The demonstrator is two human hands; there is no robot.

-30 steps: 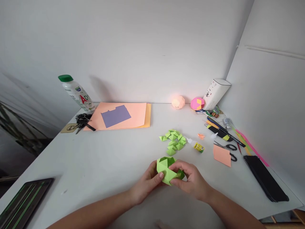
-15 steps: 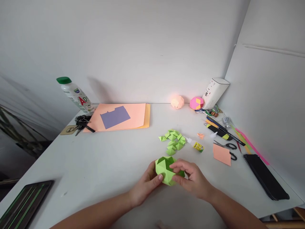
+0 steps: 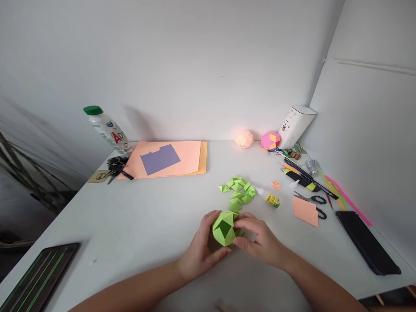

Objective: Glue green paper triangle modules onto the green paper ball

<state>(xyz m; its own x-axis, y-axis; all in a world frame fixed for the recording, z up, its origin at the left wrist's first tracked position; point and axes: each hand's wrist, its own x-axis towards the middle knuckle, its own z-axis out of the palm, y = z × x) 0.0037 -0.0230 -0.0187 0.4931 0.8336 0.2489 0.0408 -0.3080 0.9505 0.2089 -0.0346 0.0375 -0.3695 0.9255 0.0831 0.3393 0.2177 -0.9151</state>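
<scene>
Between my two hands is a green folded-paper ball (image 3: 224,228) with gaps in its faceted shell. My left hand (image 3: 203,249) cups it from the left, thumb below and fingers behind. On the right side, the fingers and thumb of my right hand (image 3: 258,238) close round its edge, hiding part of it. Just beyond the ball lies a loose pile of small green folded-paper pieces (image 3: 238,190). A glue bottle (image 3: 269,198) with a yellow label rests on its side to the right of the pile.
Scissors (image 3: 316,199) lie partly under a salmon paper square (image 3: 305,211) at the right. Beyond are a black case (image 3: 367,242), pens (image 3: 300,175) and two finished paper balls (image 3: 244,139). Paper sheets (image 3: 191,156) and a white bottle (image 3: 112,134) stand back left; a striped dark tray (image 3: 48,277) is front left.
The green paper ball has been turned, so a gap now faces me. My left thumb has shifted from its front face to below it, and my right fingers have moved onto its right edge.
</scene>
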